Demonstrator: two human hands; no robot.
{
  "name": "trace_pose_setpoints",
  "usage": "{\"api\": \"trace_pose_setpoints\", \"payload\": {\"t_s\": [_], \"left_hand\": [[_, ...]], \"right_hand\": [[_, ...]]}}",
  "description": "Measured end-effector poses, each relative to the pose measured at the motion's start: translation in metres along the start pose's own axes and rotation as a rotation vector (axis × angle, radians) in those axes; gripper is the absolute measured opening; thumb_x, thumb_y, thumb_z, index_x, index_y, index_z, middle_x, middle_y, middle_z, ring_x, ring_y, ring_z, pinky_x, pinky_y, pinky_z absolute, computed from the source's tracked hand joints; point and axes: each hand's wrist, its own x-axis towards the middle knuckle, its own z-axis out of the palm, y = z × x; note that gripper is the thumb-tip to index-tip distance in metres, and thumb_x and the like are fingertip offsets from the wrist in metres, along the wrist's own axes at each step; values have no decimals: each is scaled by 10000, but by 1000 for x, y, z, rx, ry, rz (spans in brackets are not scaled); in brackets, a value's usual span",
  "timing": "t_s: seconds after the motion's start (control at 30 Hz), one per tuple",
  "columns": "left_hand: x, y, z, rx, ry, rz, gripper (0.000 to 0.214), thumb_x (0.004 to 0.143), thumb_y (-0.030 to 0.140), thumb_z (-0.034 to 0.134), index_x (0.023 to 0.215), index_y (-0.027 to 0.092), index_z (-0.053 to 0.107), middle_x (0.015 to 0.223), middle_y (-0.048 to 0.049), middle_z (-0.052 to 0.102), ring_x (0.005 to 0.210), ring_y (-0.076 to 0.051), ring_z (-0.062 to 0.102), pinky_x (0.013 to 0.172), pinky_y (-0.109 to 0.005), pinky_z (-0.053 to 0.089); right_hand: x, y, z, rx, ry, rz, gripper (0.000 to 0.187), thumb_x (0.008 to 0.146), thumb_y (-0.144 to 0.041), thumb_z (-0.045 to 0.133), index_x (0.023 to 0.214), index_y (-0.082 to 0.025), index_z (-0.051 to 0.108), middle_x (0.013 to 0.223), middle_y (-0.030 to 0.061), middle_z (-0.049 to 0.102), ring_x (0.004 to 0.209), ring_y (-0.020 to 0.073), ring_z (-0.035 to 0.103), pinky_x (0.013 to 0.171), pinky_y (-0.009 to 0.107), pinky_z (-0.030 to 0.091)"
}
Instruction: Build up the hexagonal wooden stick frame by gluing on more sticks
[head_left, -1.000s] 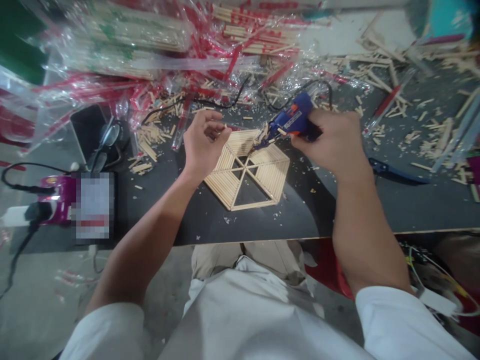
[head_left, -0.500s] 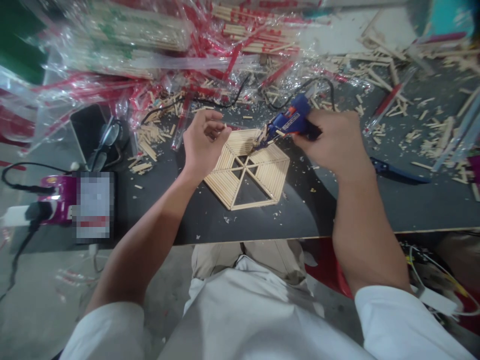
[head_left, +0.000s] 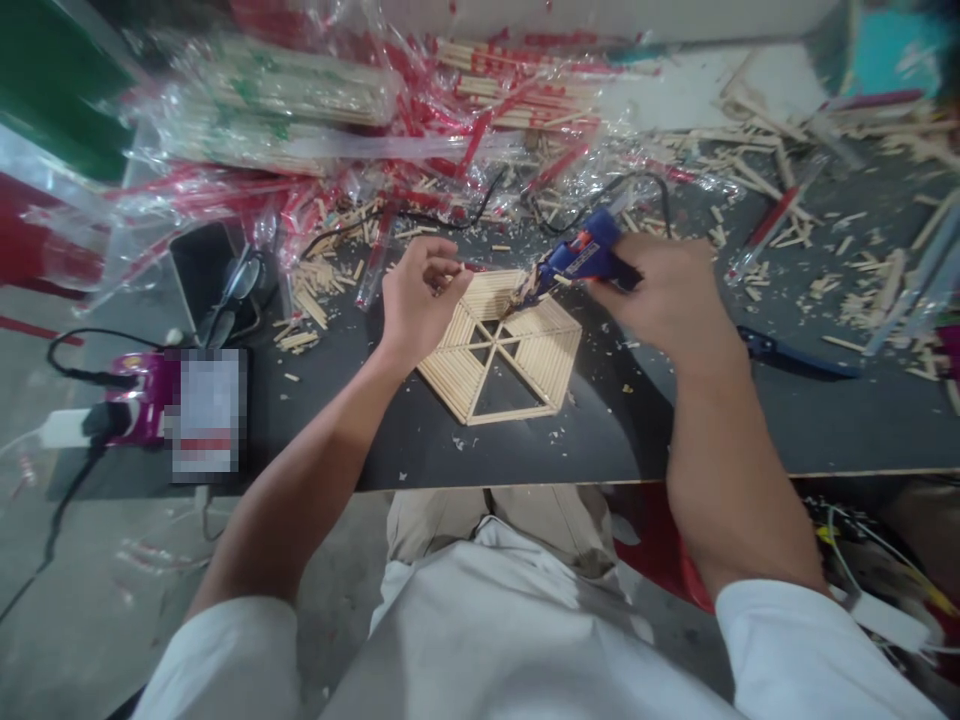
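White T-shirt (head_left: 480, 640) right across the bottom centre of the frame, plain on the front, soft creases running through it, and there's a greyish shaded patch low down! Up we go to the hem, bunched into folds, wavy along its edge. Short sleeves on this one: left sleeve (head_left: 225, 660) at lower left, loose and wide, right sleeve (head_left: 795, 640) at lower right, just as roomy. Beyond the hem, beige trousers (head_left: 555, 525), wrinkled at the thighs, and then bare left hand (head_left: 422, 300) and bare right hand (head_left: 660, 295), nearer mid-frame
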Motion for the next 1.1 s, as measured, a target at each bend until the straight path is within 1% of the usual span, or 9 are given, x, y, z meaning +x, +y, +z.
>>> {"api": "trace_pose_setpoints", "payload": {"t_s": [0.27, 0.5, 0.6, 0.67, 0.8, 0.9, 1.0, 1.07, 1.1], "left_hand": [[-1, 8, -3, 25, -25, 2, 228, 849, 170, 747, 1062, 206, 672, 869, 6, 762, 703, -98, 654, 706, -255, 549], [-2, 4, -2, 72, -38, 35, 273, 858, 160, 752, 1114, 208, 673, 895, -4, 775, 734, -117, 691, 735, -277, 562], [-2, 4, -3, 77, -58, 46, 284, 874, 165, 744, 1151, 204, 695, 925, -18, 788, 771, -128, 707, 744, -278, 560], [-2, 5, -4, 88, -67, 65, 271, 889, 164, 728, 1156, 207, 723, 955, -23, 797, 799, -132, 715, 770, -282, 561], [-1, 8, -8, 104, -89, 151, 198, 907, 159, 720, 1084, 222, 782, 991, -30, 801, 820, -136, 707, 785, -290, 551], [-1, 11, -9, 69, -121, 169, 129, 895, 172, 752, 1005, 224, 796, 936, -24, 797, 796, -136, 694, 752, -290, 536], [-1, 14, -10, 21, -160, 177, 91, 875, 180, 780, 952, 223, 803, 903, -22, 795, 793, -136, 693, 735, -284, 535], [0, 16, -10, -11, -189, 195, 64, 861, 197, 799, 916, 227, 812, 921, -28, 802, 813, -142, 702, 735, -282, 544], [-1, 17, -11, -29, -206, 204, 52, 858, 212, 805, 904, 233, 818, 935, -31, 807, 825, -146, 708, 734, -282, 548]], "right_hand": [[2, 3, 3, 91, 35, -42, 83, 805, -235, 650, 887, -236, 636, 922, 92, 739, 908, 304, 728, 807, 431, 544], [1, 3, 0, 89, 43, -32, 115, 795, -288, 648, 898, -236, 648, 905, 95, 738, 866, 286, 707, 787, 419, 521], [3, 8, -1, 51, 78, 52, 209, 798, -408, 676, 909, -232, 648, 858, 99, 713, 803, 268, 661, 751, 411, 506], [5, 13, 0, 14, 139, 166, 263, 802, -467, 694, 914, -235, 641, 868, 106, 701, 816, 278, 648, 763, 426, 512], [7, 29, 9, -28, 223, 448, 324, 793, -467, 763, 963, -223, 634, 927, 125, 697, 910, 326, 666, 869, 500, 524], [6, 40, 16, -15, 268, 572, 413, 752, -471, 828, 1000, -212, 624, 974, 139, 699, 991, 355, 666, 936, 550, 513], [6, 39, 16, -10, 403, 573, 441, 767, -463, 827, 1058, -219, 603, 1145, 169, 684, 1140, 372, 635, 1017, 574, 490], [6, 24, 15, 32, 456, 505, 341, 827, -419, 772, 1057, -229, 608, 1189, 165, 685, 1137, 346, 648, 1018, 548, 504], [6, 13, 15, 92, 440, 448, 270, 860, -392, 733, 1048, -234, 622, 1162, 149, 705, 1077, 318, 673, 987, 519, 527]]}}
